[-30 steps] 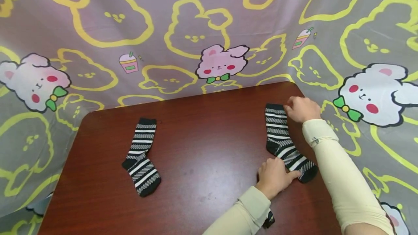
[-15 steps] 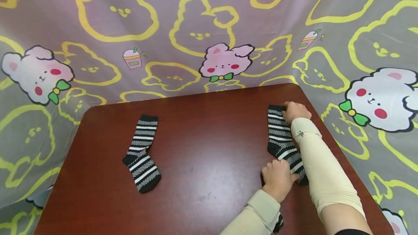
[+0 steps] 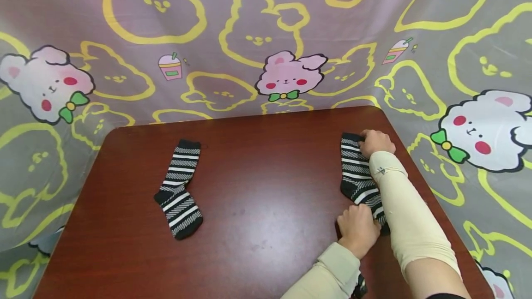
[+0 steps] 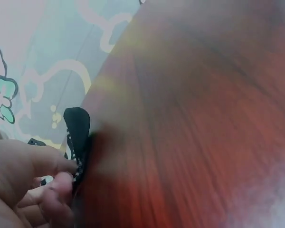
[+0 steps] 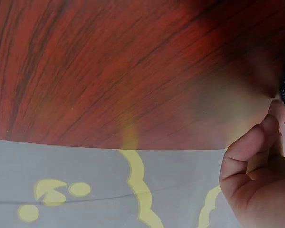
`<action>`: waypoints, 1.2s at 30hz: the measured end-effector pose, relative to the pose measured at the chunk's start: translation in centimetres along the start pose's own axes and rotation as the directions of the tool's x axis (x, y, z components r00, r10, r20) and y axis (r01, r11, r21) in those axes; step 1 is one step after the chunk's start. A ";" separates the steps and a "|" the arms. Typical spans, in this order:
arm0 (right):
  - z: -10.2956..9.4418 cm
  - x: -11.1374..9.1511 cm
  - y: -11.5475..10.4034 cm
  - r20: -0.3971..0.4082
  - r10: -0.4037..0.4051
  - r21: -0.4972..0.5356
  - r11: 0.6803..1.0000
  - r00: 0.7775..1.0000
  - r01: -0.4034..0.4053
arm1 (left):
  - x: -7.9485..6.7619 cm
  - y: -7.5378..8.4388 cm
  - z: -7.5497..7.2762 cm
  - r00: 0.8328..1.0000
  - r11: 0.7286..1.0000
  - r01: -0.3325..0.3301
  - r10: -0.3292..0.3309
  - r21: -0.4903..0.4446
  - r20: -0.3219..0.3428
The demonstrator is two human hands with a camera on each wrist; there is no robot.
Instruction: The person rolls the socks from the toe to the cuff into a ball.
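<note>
A black sock with white and grey stripes (image 3: 353, 163) lies flat at the table's right side, cuff toward the far edge. My right hand (image 3: 377, 143) pinches the right corner of its cuff; in the right wrist view, curled fingers (image 5: 270, 137) meet the sock's edge. Lower down, my left hand (image 3: 358, 227) holds the sock near the toe, and the left wrist view has thumb and fingers on either side of the fabric (image 4: 78, 128). My right forearm hides part of the foot. A matching striped sock (image 3: 179, 188) lies untouched at the left.
The brown wooden table (image 3: 257, 160) has a cartoon-printed curtain (image 3: 208, 26) behind it and along both sides. A small dark patterned thing (image 3: 359, 285) shows beside my left sleeve; its kind is unclear.
My right hand has moved slightly left onto the cuff corner, its forearm swinging over the sock's foot. My left hand has shifted a little right. The left sock stays on the table.
</note>
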State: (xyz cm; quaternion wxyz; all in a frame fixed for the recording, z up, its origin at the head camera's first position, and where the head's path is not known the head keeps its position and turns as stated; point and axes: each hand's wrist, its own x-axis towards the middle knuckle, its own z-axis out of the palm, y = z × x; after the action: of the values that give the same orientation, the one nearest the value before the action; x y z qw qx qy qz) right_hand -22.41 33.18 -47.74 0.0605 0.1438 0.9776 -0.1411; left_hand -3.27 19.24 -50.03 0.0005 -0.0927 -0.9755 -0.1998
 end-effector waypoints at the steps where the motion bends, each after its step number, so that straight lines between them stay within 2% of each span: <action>1: 0.0 0.0 0.0 0.002 -0.002 0.004 1.000 1.000 0.002 | 0.0 -0.1 -0.1 1.000 1.000 0.000 0.000 -0.008 0.003; 4: -0.1 0.0 0.2 -0.003 -0.016 0.013 1.000 1.000 0.016 | 0.2 -0.4 -0.6 1.000 0.998 -0.015 0.015 -0.055 -0.003; 7: -0.5 0.1 0.2 -0.012 -0.032 0.026 0.999 0.999 0.033 | 0.6 -0.9 -1.2 1.000 0.976 0.007 -0.009 -0.215 -0.010; 8: -0.7 0.1 0.1 -0.011 -0.032 0.034 0.999 0.999 0.033 | 0.7 -1.1 -1.3 1.000 0.957 0.026 -0.029 -0.290 -0.008; 9: -0.8 0.1 0.1 -0.009 -0.030 0.044 0.999 1.000 0.030 | 0.8 -1.3 -1.5 0.998 0.926 0.053 -0.056 -0.374 0.002; 10: -1.0 0.2 0.1 -0.002 -0.022 0.060 0.998 1.000 0.022 | 0.8 -1.4 -1.5 0.995 0.873 0.096 -0.093 -0.477 0.031; 11: -1.1 0.2 0.1 0.007 -0.013 0.079 0.997 1.000 0.012 | 0.8 -1.5 -1.6 0.988 0.795 0.155 -0.135 -0.586 0.078; 12: -1.3 0.2 0.1 0.016 -0.002 0.098 0.995 1.000 0.001 | 0.7 -1.5 -1.6 0.978 0.701 0.208 -0.166 -0.682 0.128; 14: -1.6 0.3 0.1 0.029 0.011 0.134 0.991 1.000 -0.014 | 0.6 -1.5 -1.6 0.946 0.462 0.317 -0.221 -0.828 0.238; 16: -1.9 0.4 0.1 0.033 0.009 0.166 0.986 0.999 -0.014 | 0.5 -1.5 -1.7 0.902 0.218 0.400 -0.264 -0.890 0.341; 17: -2.0 0.4 0.1 0.031 0.004 0.176 0.984 1.000 -0.009 | 0.5 -1.5 -1.7 0.886 0.128 0.417 -0.278 -0.900 0.371; 18: -2.0 0.5 0.1 0.030 -0.002 0.182 0.983 1.000 -0.004 | 0.5 -1.5 -1.7 0.877 0.064 0.421 -0.284 -0.905 0.388; 19: -2.1 0.6 0.2 0.028 -0.007 0.189 0.982 1.000 0.001 | 0.5 -1.5 -1.8 0.868 0.019 0.424 -0.293 -0.905 0.400; 21: -2.2 0.6 0.3 0.027 -0.012 0.201 0.979 1.000 0.007 | 0.4 -1.4 -1.8 0.856 -0.037 0.427 -0.305 -0.904 0.417; 23: -2.3 0.7 0.4 0.021 -0.007 0.215 0.977 1.000 0.002 | 0.3 -1.4 -1.8 0.853 -0.072 0.423 -0.305 -0.903 0.424; 26: -2.5 0.6 0.6 0.007 0.002 0.232 0.973 1.000 -0.004 | 0.2 -1.4 -1.8 0.854 -0.087 0.421 -0.298 -0.903 0.427; 30: -2.8 0.5 0.5 -0.008 -0.016 0.251 0.968 1.000 0.017 | 0.1 -1.8 -1.5 0.860 -0.084 0.425 -0.275 -0.901 0.431; 33: -3.1 0.7 0.4 -0.027 -0.046 0.258 0.965 0.999 0.051 | 0.2 -2.2 -1.5 0.850 -0.121 0.449 -0.249 -0.885 0.465; 36: -3.3 0.9 0.2 -0.061 -0.069 0.254 0.964 0.996 0.082 | 0.4 -2.5 -1.6 0.832 -0.166 0.476 -0.235 -0.864 0.503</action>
State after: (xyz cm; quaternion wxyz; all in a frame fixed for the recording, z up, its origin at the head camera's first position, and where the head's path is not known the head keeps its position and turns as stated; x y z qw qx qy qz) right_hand -23.42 34.57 -44.81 0.0109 0.1165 0.9572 -0.2647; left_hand -4.14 16.39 -49.52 -0.2037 0.1942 -0.5080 -0.8141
